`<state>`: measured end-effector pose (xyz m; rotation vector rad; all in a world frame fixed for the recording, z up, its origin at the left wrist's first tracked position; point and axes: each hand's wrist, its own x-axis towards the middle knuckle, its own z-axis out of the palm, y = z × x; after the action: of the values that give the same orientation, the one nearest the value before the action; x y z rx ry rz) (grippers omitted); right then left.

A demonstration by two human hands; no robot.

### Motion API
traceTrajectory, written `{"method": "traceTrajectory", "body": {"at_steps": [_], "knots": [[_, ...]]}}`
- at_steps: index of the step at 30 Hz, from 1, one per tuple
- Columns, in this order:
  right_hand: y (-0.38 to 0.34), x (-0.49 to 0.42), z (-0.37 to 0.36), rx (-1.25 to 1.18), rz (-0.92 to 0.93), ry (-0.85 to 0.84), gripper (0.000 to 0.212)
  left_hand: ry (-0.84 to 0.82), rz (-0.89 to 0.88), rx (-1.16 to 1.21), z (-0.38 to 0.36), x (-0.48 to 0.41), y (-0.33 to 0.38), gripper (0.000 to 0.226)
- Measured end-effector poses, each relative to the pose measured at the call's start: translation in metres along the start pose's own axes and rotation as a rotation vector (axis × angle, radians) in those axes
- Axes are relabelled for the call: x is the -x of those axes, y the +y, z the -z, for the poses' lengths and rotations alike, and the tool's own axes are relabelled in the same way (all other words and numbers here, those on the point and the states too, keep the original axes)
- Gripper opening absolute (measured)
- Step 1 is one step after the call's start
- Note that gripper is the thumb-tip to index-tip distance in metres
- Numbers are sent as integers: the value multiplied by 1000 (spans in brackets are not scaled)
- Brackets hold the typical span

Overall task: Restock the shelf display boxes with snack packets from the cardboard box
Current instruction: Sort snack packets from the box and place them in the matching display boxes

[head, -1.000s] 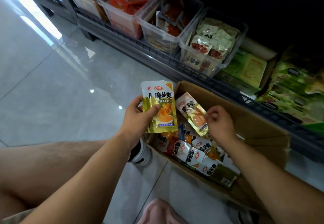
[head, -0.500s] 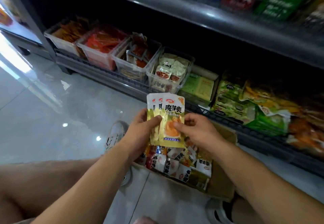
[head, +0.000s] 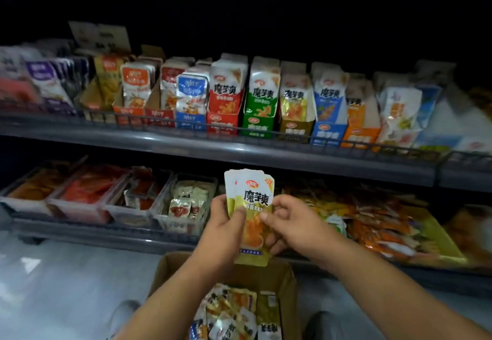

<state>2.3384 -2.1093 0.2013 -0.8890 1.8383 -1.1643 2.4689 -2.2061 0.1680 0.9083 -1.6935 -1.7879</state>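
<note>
Snack packets (head: 253,193) partly behind hands (head: 223,235)

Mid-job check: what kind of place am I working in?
Most likely a shop or convenience-store aisle: tiered shelves hold coloured display boxes of snack packets, clear bins sit below, and a cardboard box of stock stands on the floor.

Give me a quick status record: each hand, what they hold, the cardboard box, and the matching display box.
left hand: grips yellow packets, thumb on front
right hand: pinches the same packets from the right
yellow packets: several, fanned, upright, above the cardboard box
cardboard box: open, on floor, more packets inside
yellow display box: upper shelf, between green box and blue box, holds packets
</note>
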Motion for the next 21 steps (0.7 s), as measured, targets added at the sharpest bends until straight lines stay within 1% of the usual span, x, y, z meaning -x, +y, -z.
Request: {"method": "traceTrajectory", "body": {"at_steps": [3, 5, 9, 11, 13, 15, 16, 19, 21], "knots": [[-13, 3, 34, -39, 59, 65, 22, -53, -63, -74, -29, -12, 36, 14], [-23, 2, 56, -44, 120, 123, 20, -71, -115, -76, -45, -20, 60, 10], [-54, -9, 95, -17, 281, 262, 16, -80, -270, -90, -62, -50, 102, 20], [-73, -20, 110, 42, 387, 341, 23, -53, -361, -179, -67, -68, 124, 35], [-91, -35, 124, 113, 482, 421, 28, -9, -446, -290, -72, -87, 147, 42], [-105, -55, 138, 152, 549, 497, 28, 31, -498, -352, -76, -106, 169, 45], [-111, -65, 144, 159, 570, 523, 25, 54, -515, -375, -78, -116, 179, 47], [-122, -92, 156, 172, 603, 555, 21, 108, -557, -440, -82, -142, 196, 46], [-123, -106, 160, 190, 590, 552, 20, 130, -562, -473, -83, -155, 197, 42]]}}
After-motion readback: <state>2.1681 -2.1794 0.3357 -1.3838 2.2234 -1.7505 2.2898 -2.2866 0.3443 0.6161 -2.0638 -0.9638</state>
